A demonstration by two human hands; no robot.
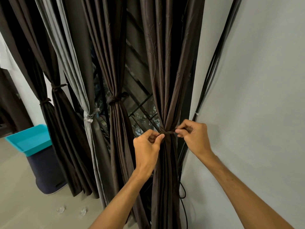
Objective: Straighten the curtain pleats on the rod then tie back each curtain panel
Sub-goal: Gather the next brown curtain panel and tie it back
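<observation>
The rightmost curtain panel [166, 80] hangs gathered between the two hands, cinched by a dark tie-back [165, 131]. The left hand [146, 146] pinches one end of the tie and the right hand [193, 136] pinches the other, seemingly at a knot, though the dark fabric hides its detail.

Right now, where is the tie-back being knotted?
In the head view, right of centre: the tie-back cinches the rightmost brown curtain panel, its ends pinched by the left hand and right hand, close to the grey wall.
</observation>
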